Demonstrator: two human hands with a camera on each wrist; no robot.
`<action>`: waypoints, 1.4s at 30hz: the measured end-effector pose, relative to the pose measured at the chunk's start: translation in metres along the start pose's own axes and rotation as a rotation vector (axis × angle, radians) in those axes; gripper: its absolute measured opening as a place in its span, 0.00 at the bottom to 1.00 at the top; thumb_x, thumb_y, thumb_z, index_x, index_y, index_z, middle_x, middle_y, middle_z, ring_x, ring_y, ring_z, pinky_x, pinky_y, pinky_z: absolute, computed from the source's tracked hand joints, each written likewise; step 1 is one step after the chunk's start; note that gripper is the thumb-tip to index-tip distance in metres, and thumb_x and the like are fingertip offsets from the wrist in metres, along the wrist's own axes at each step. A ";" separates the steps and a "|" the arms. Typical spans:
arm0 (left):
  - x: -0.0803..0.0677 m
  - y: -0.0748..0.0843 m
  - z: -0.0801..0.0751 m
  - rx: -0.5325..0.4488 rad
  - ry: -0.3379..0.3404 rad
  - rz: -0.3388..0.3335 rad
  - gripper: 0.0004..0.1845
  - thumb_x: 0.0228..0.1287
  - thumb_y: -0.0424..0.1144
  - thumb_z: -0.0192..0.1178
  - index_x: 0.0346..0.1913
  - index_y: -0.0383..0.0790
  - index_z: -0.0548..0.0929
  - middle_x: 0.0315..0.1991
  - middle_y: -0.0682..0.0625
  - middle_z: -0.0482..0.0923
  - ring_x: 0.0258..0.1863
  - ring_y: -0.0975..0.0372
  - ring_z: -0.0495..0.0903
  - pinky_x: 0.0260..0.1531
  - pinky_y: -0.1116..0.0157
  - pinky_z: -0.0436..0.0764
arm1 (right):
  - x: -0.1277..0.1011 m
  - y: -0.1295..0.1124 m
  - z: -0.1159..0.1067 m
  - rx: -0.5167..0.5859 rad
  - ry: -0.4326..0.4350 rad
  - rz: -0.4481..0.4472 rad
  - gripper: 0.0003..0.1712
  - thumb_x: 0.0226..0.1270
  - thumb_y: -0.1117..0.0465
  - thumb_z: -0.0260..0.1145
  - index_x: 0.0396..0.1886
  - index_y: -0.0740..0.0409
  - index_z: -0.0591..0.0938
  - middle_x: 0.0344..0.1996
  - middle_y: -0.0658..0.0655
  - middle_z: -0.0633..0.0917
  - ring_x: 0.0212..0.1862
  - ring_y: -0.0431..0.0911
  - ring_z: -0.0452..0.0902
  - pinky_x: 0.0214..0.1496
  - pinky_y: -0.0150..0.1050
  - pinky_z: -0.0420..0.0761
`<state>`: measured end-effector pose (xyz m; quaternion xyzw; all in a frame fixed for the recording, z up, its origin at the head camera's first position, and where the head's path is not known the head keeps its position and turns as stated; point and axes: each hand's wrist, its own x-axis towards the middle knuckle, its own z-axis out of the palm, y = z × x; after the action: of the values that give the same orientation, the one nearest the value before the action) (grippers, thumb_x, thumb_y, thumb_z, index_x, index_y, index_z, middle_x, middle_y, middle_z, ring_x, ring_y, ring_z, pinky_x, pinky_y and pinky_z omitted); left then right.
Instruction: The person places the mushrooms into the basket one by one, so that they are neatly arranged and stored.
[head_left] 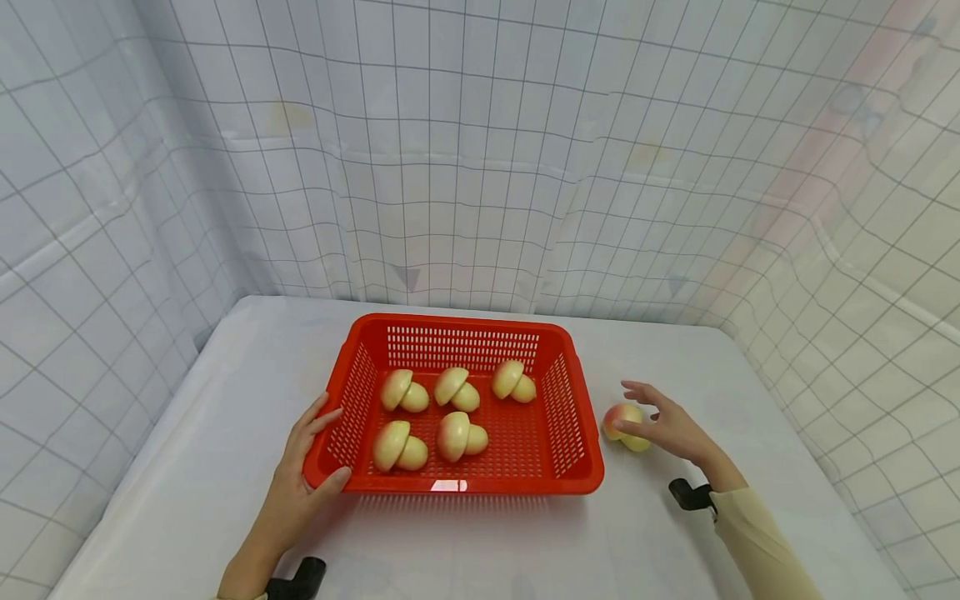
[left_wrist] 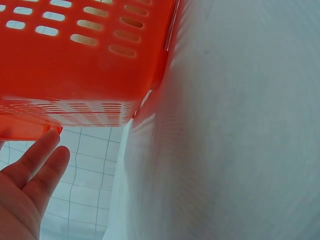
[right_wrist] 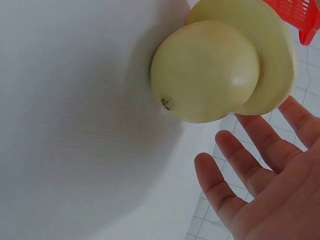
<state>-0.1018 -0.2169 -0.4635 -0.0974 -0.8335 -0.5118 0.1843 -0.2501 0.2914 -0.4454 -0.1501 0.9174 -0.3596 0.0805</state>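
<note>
A red plastic basket (head_left: 465,485) with slotted walls stands on the white table. Several pale yellow, mushroom-shaped pieces with pinkish blushes lie in it, among them one at the front left (head_left: 401,447) and one at the back right (head_left: 513,382). My left hand (head_left: 296,475) holds the basket at its left front corner, thumb and a finger over the rim. To the right of the basket, one more mushroom-shaped piece (right_wrist: 205,72) lies on the table. Around it reaches my right hand (head_left: 667,429), its fingers spread and lightly bent, thumb on the near side.
The white-covered table (head_left: 247,383) extends around the basket on every side. White curtains with a dark grid (head_left: 465,167) hang behind it and at both sides. Each wrist wears a black mount, such as the right one (head_left: 690,495).
</note>
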 end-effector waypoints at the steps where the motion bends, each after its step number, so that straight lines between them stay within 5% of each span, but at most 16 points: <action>1: 0.000 0.000 0.000 0.001 -0.001 -0.002 0.36 0.54 0.32 0.64 0.68 0.45 0.66 0.74 0.55 0.47 0.68 0.65 0.51 0.47 0.75 0.69 | 0.000 0.000 0.001 -0.001 0.000 0.001 0.47 0.55 0.40 0.69 0.69 0.55 0.64 0.60 0.63 0.73 0.62 0.58 0.65 0.57 0.60 0.66; 19: 0.000 -0.006 0.001 -0.002 -0.014 0.004 0.36 0.55 0.31 0.63 0.68 0.42 0.65 0.74 0.55 0.45 0.69 0.65 0.50 0.49 0.75 0.68 | -0.006 0.004 0.007 0.053 -0.007 0.033 0.46 0.54 0.45 0.72 0.69 0.56 0.65 0.63 0.62 0.70 0.59 0.59 0.68 0.56 0.60 0.68; 26: 0.000 -0.004 0.000 0.004 -0.016 -0.005 0.36 0.56 0.32 0.63 0.69 0.43 0.65 0.74 0.56 0.45 0.69 0.65 0.49 0.49 0.74 0.68 | -0.006 0.006 0.010 0.041 -0.005 0.058 0.46 0.53 0.45 0.73 0.69 0.55 0.65 0.62 0.63 0.71 0.51 0.56 0.73 0.49 0.53 0.75; 42: 0.000 -0.003 -0.001 0.014 -0.014 -0.002 0.36 0.55 0.32 0.64 0.69 0.43 0.64 0.74 0.56 0.45 0.69 0.66 0.49 0.49 0.74 0.68 | -0.004 0.011 0.015 0.041 0.000 0.072 0.45 0.52 0.45 0.73 0.67 0.54 0.67 0.57 0.63 0.74 0.45 0.53 0.74 0.41 0.42 0.75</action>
<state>-0.1028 -0.2188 -0.4653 -0.0986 -0.8385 -0.5053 0.1787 -0.2452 0.2907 -0.4639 -0.1151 0.9146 -0.3754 0.0966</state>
